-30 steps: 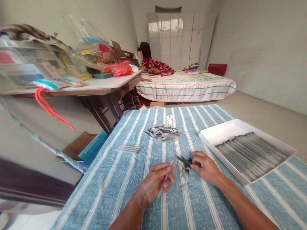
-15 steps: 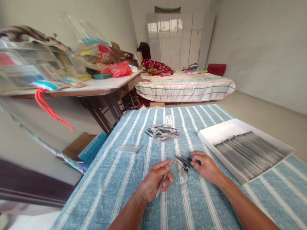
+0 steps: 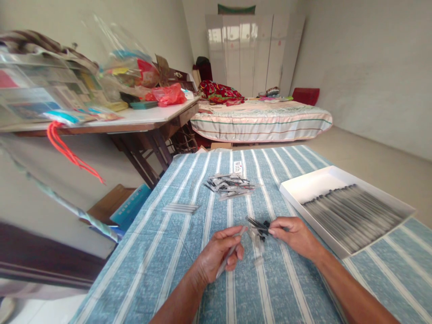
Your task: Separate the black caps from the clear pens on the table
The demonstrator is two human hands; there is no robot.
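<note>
My left hand is closed around a clear pen barrel, held slanted above the blue striped tablecloth. My right hand pinches a thin black refill at the small heap of black refills and clear caps lying between the two hands. Farther back on the cloth lies a pile of black and clear pen parts.
A white shallow box with several rows of dark pens stands at the right. A few clear barrels lie at the left of the cloth. A cluttered wooden table is at the left, a bed behind.
My right hand has lifted a little off the heap, its fingers now pinching a black refill. My left hand has barely moved with its barrel.
</note>
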